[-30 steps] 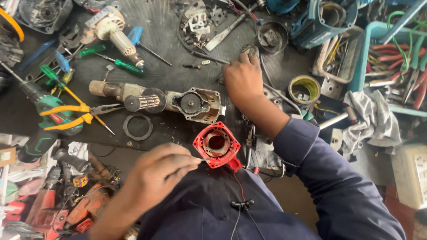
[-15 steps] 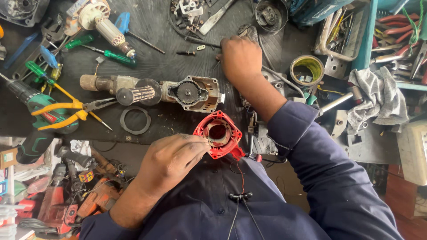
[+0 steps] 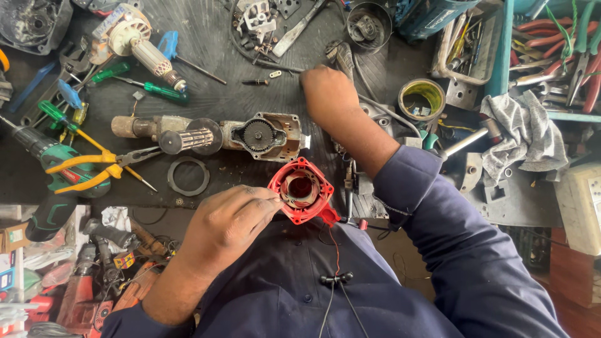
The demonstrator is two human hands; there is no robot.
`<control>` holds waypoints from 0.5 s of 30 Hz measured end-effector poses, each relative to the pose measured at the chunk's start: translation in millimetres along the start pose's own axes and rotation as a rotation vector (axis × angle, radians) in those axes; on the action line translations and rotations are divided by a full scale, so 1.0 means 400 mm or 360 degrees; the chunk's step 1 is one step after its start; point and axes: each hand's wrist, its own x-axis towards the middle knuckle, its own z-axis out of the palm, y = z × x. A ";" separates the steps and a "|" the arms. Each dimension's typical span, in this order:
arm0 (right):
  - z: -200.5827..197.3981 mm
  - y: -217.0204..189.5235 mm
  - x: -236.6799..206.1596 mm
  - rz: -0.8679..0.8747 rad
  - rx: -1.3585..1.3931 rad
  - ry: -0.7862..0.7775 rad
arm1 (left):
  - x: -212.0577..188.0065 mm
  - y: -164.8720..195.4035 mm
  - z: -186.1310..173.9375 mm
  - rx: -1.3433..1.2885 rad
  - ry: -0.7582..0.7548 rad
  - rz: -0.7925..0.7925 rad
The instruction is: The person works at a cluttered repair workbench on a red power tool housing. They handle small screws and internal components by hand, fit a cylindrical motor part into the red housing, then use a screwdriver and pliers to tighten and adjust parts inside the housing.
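Observation:
My left hand [image 3: 228, 228] grips the rim of a red round motor housing [image 3: 302, 191] held just above my lap, its open end facing up. My right hand [image 3: 327, 94] reaches out over the dark bench, fingers curled down onto small parts near a little dark screw [image 3: 256, 82]; what it holds, if anything, is hidden under the fingers. Between the hands lies a grimy gearbox head with an exposed gear [image 3: 260, 134] joined to a metal handle.
An armature [image 3: 141, 47], green screwdrivers [image 3: 153, 89], yellow-handled pliers [image 3: 94, 166], a green drill [image 3: 47, 166] and a black ring [image 3: 188, 177] lie at the left. A tape roll [image 3: 421, 97], grey rag [image 3: 523, 134] and a tray of pliers [image 3: 551, 50] sit right.
My left hand rose from my lap and took hold of the red housing's rim. My right hand stays over the bench, fingers curling down near the small parts.

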 end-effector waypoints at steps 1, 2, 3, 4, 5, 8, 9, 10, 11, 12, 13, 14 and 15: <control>0.000 0.001 0.000 0.0009 0.0043 -0.0040 | 0.002 0.002 -0.002 -0.0007 -0.0013 0.0014; 0.000 0.001 -0.001 0.0017 0.0085 -0.0081 | 0.005 0.004 -0.003 -0.0014 -0.0025 0.0028; -0.007 -0.003 -0.003 0.0026 0.0127 -0.0123 | 0.007 0.007 -0.003 -0.0008 -0.0038 0.0071; -0.018 -0.008 -0.008 -0.0011 0.0236 -0.0082 | 0.009 0.010 -0.002 -0.0004 -0.0053 0.0112; -0.034 -0.015 -0.021 -0.0046 0.0345 -0.0041 | 0.011 0.014 0.000 -0.0001 -0.0069 0.0155; -0.111 -0.033 -0.104 -0.0107 0.1024 0.0091 | 0.007 0.024 0.008 0.0048 0.0039 -0.0003; -0.141 -0.034 -0.150 -0.0129 0.1108 0.0137 | 0.004 0.027 0.011 0.0067 0.0032 -0.0020; -0.168 -0.036 -0.201 -0.0155 0.1193 0.0177 | -0.001 0.030 0.015 0.0088 0.0026 -0.0042; -0.191 -0.038 -0.249 -0.0157 0.1180 0.0283 | -0.007 0.032 0.019 0.0118 0.0025 -0.0064; -0.206 -0.042 -0.290 -0.0166 0.1169 0.0390 | -0.013 0.033 0.023 0.0122 0.0043 -0.0088; -0.211 -0.047 -0.320 -0.0166 0.1208 0.0398 | -0.019 0.034 0.029 0.0125 0.0060 -0.0120; -0.209 -0.053 -0.341 -0.0167 0.1246 0.0406 | -0.026 0.035 0.035 0.0129 0.0080 -0.0152; -0.200 -0.061 -0.354 -0.0213 0.1252 0.0424 | -0.033 0.037 0.041 0.0135 0.0098 -0.0190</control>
